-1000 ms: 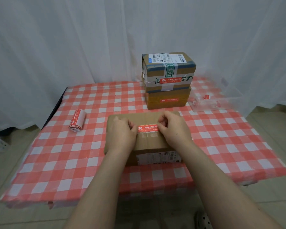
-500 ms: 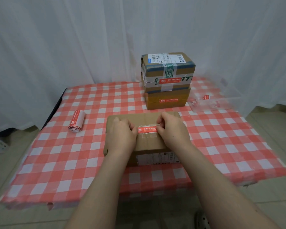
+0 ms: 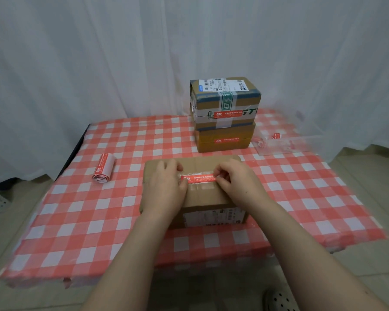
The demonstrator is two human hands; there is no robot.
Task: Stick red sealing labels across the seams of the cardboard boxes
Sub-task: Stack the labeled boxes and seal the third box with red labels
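Hands hide the red label point(image 3: 199, 178) ends on near box point(image 3: 202, 198): left hand point(image 3: 164, 187) presses flat, right hand point(image 3: 236, 182) pinches it. Leftward: label roll point(image 3: 103, 168); behind: stacked boxes point(image 3: 225, 113), blurry clear tray point(image 3: 283, 143).

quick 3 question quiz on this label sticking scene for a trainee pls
1. True or false: both stacked boxes at the back already carry a red label on the front.
2. Where does the roll of labels lie? A: left of the near box. B: right of it. C: on top of the stacked boxes.
3. Fill in: the red label between the left hand and the right hand lies on the near box's ___ face.

Key: 1 true; 2 A; 3 top.
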